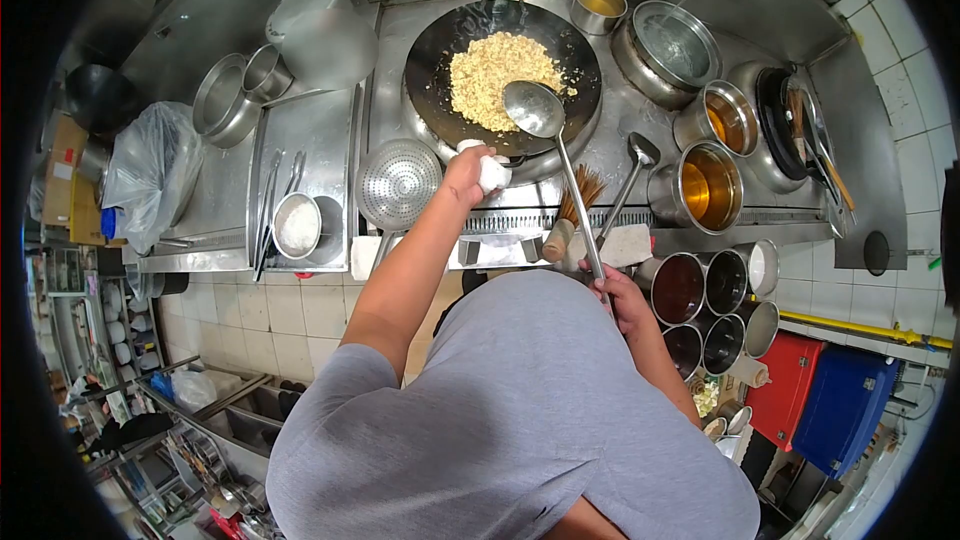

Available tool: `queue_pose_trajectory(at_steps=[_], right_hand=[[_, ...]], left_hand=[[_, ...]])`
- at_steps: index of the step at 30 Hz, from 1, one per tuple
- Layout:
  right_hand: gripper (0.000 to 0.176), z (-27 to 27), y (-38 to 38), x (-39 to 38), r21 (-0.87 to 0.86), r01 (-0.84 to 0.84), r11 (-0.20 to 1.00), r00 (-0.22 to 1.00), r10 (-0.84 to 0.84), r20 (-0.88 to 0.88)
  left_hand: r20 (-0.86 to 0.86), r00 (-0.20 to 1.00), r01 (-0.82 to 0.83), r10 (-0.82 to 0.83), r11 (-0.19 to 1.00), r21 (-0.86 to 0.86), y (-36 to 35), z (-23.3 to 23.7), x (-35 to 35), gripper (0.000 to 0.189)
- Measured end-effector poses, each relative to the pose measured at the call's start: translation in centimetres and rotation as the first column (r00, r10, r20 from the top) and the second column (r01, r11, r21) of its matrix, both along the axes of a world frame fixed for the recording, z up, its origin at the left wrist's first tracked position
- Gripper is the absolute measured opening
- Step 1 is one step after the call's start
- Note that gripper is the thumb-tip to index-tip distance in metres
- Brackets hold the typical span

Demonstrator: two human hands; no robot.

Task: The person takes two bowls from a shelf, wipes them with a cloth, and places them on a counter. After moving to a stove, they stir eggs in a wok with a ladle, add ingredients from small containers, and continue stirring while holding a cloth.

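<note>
A black wok sits on the stove, holding a heap of yellow, crumbly food that looks like egg fried rice. My left hand is closed around a folded white cloth at the wok's near rim, where a handle is mostly covered. In my right hand, near my body, is the long handle of a steel ladle. The ladle's bowl rests at the right side of the food. Beside its handle lie a bamboo brush and a wok spatula.
A perforated strainer lies left of the wok, near a bowl of white powder. To the right stand pots of amber liquid and a pot with a sieve. Several seasoning tins are by my right arm.
</note>
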State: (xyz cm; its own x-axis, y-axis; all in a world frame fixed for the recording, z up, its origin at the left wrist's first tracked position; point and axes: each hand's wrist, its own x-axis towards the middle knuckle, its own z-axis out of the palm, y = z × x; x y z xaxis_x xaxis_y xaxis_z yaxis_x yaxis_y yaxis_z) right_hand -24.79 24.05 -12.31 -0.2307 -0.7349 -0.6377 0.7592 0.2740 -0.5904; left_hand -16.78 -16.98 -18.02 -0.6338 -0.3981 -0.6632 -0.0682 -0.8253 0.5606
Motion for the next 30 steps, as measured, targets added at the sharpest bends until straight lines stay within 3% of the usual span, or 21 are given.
queue_pose_trajectory(at_steps=[21, 24, 26, 27, 29, 30], right_hand=[[0.053, -0.3, 0.2, -0.8, -0.012, -0.023, 1.0, 1.0, 0.024, 0.01], [0.061, -0.5, 0.0, -0.8, -0.031, -0.03, 0.999, 0.997, 0.032, 0.068], [0.071, -0.7, -0.5, -0.3, 0.043, 0.082, 0.996, 0.991, -0.077, -0.111], [0.071, 0.1, -0.7, -0.4, 0.044, 0.083, 0.996, 0.991, -0.078, -0.112], [0.076, 2.4, -1.0, -1.4, -0.05, -0.099, 0.994, 0.89, 0.066, -0.452], [0.076, 3.6, -1.2, -1.7, -0.051, -0.1, 0.994, 0.889, 0.066, -0.453]], left_hand=[[0.016, 1.0, -0.002, 0.002, 1.0, 0.002, 0.0, 0.4, 0.0, 0.019], [-0.031, 0.998, 0.056, -0.056, 0.998, -0.018, -0.5, -0.5, 0.2, 0.023], [0.045, 0.997, 0.058, -0.061, 0.996, 0.062, -0.6, 0.3, 0.0, 0.026], [0.121, 0.99, 0.056, -0.073, 0.988, 0.144, -0.4, 1.6, -0.1, 0.029], [0.14, 0.987, 0.055, -0.082, 0.981, 0.186, 0.6, 4.7, -0.6, 0.031], [0.162, 0.982, 0.055, -0.092, 0.973, 0.223, 0.7, 5.5, -0.7, 0.034]])
